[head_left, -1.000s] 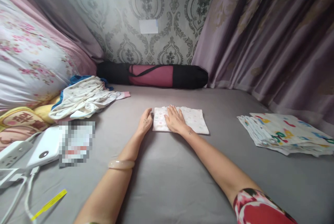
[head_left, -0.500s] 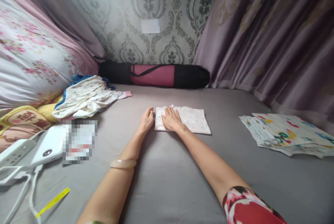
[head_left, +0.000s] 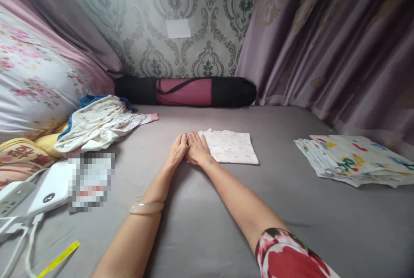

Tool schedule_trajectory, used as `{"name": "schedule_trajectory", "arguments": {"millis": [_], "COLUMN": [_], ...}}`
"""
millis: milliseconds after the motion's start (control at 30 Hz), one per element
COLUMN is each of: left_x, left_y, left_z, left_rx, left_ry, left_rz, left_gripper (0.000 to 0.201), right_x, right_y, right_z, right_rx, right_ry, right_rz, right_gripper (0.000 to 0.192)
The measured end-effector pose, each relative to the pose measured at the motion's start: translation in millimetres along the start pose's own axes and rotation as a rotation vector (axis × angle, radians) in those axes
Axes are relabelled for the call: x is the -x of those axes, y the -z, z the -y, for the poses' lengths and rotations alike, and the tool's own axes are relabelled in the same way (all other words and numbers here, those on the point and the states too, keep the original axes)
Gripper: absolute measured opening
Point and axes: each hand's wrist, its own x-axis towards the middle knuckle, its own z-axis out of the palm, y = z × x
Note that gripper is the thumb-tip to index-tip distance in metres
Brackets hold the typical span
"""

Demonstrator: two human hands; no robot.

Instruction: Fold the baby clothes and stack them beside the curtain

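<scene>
Hands have drawn together at the left edge of the folded white cloth on the grey bed: the left hand lies flat and empty beside that edge, as a second ago. The right hand, which then pressed mid-cloth with fingers spread, has slid left until it touches the left, suggesting the smoothing stroke has reached its end.
</scene>
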Motion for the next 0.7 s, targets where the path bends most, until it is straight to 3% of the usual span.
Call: {"name": "schedule_trajectory", "arguments": {"millis": [100, 267, 433, 700], "left_x": [3, 7, 11, 11], "left_y": [0.4, -3.9, -7.6, -9.8], "left_z": [-3, -6, -5, 2], "left_rx": [-0.036, -0.129, -0.207, -0.306], "left_ry": [-0.021, -0.079, -0.153, -0.244], "left_rz": [0.014, 0.065, 0.130, 0.136], "left_gripper": [0.038, 0.043, 0.046, 0.043], "right_x": [4, 13, 7, 6], "right_y": [12, 22, 12, 8], "right_z": [-9, -32, -48, -50], "right_rx": [-0.073, 0.016, 0.066, 0.047], "right_ry": [0.000, -0.114, -0.151, -0.143], "right_rz": [-0.002, -0.187, -0.095, -0.121], "right_gripper": [0.061, 0.059, 0.066, 0.066]}}
